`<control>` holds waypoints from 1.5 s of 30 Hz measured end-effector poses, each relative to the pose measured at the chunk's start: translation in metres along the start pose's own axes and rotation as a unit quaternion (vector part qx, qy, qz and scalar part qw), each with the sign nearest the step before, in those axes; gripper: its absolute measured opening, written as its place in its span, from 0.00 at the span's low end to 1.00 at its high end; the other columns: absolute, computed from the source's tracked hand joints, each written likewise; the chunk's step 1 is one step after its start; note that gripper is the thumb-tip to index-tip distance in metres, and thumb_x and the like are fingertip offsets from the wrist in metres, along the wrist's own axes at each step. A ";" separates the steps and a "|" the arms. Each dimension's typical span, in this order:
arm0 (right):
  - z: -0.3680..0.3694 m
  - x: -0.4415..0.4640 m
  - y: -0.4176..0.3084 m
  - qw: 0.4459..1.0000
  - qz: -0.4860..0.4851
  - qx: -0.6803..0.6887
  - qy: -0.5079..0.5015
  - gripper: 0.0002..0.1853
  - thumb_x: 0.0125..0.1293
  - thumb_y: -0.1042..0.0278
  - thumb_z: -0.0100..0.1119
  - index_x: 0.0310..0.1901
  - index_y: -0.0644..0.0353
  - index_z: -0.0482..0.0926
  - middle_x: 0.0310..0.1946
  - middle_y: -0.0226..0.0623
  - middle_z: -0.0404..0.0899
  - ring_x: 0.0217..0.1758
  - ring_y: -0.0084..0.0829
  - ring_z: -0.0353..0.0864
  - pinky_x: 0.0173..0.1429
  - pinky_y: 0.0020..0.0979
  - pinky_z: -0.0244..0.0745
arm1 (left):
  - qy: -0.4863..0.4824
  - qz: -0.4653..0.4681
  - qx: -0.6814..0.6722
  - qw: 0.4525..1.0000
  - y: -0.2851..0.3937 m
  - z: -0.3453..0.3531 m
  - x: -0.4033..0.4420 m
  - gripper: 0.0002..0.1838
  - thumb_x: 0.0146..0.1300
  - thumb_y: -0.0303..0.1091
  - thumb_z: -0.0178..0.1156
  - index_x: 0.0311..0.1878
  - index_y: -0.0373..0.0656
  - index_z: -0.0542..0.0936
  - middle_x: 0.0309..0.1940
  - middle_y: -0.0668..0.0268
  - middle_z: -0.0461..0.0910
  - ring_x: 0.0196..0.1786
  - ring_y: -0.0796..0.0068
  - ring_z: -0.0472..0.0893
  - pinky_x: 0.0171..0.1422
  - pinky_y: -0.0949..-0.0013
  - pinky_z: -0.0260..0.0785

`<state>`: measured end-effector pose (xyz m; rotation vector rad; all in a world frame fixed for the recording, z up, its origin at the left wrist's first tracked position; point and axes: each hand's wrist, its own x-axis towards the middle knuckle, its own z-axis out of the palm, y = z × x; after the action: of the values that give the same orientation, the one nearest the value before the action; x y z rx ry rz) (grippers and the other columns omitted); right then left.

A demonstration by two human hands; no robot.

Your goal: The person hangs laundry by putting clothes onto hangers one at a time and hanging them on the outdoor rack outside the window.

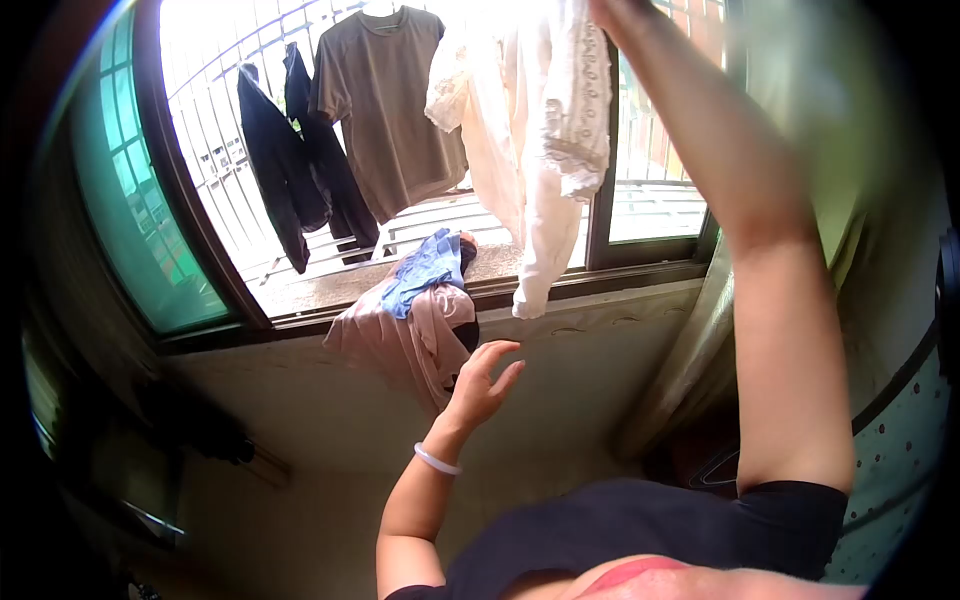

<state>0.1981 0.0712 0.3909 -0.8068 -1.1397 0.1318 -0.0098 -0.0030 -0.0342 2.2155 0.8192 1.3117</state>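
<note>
My left hand (482, 385), with a pale bangle (437, 459) on the wrist, is raised below the window sill. Its fingers are curved and apart, with nothing between them. Just above it hangs the sleeve end of a white shirt (545, 220) with an eyelet-trimmed edge. My right arm stretches up to the top edge, where only a bit of my right hand (612, 12) shows beside the white shirt; its fingers are out of sight. Left of my left hand, a dusty pink garment (400, 335) drapes over the sill with a blue cloth (425, 275) on top.
A brown T-shirt (390, 110) and dark garments (285, 170) hang in the bright window opening, before metal bars (205, 140). A green-tinted window pane (150, 200) stands at the left. Curtains (690, 360) hang at the right, below and behind my right arm.
</note>
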 end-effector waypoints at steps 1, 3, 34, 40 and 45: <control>0.012 0.016 0.024 0.999 -0.038 -0.022 0.014 0.11 0.65 0.69 0.47 0.37 0.69 0.75 0.27 0.41 0.76 0.23 0.31 0.75 0.23 0.30 0.70 | 0.028 0.005 0.007 1.000 -0.010 -0.003 0.006 0.12 0.60 0.30 0.63 0.47 0.38 0.78 0.44 0.55 0.79 0.50 0.57 0.78 0.54 0.64 0.70; 0.034 0.042 0.061 0.996 -0.070 -0.057 0.029 0.12 0.64 0.67 0.47 0.37 0.69 0.76 0.28 0.42 0.76 0.24 0.32 0.75 0.25 0.30 0.70 | 0.098 0.010 0.006 0.995 -0.033 0.005 0.022 0.10 0.59 0.26 0.62 0.44 0.38 0.79 0.40 0.56 0.81 0.47 0.59 0.79 0.52 0.65 0.71; 0.153 0.367 0.285 0.940 -0.142 -0.305 0.064 0.31 0.52 0.43 0.57 0.41 0.70 0.82 0.41 0.53 0.82 0.52 0.45 0.79 0.58 0.34 0.69 | 0.183 0.180 0.396 0.882 -0.195 0.038 0.151 0.04 0.56 0.38 0.59 0.29 0.52 0.79 0.24 0.77 0.76 0.27 0.78 0.77 0.39 0.72 0.68; 0.144 0.387 0.314 0.923 -0.130 -0.354 0.082 0.18 0.52 0.58 0.52 0.32 0.66 0.83 0.31 0.48 0.83 0.38 0.42 0.83 0.51 0.38 0.74 | 0.164 0.134 0.428 0.879 -0.194 0.039 0.158 0.06 0.58 0.39 0.57 0.28 0.52 0.79 0.24 0.77 0.77 0.27 0.80 0.77 0.38 0.73 0.69; 0.097 0.477 0.404 0.917 -0.126 -0.365 0.105 0.26 0.55 0.46 0.59 0.34 0.69 0.83 0.34 0.48 0.83 0.43 0.37 0.83 0.51 0.36 0.73 | 0.146 0.099 0.450 0.875 -0.190 0.040 0.146 0.07 0.59 0.40 0.55 0.27 0.53 0.78 0.24 0.77 0.77 0.26 0.80 0.77 0.38 0.74 0.69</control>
<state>0.4467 0.6396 0.5139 -1.2817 -1.0754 -0.6209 0.0292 0.2322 -0.0806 2.8818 1.6121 1.5933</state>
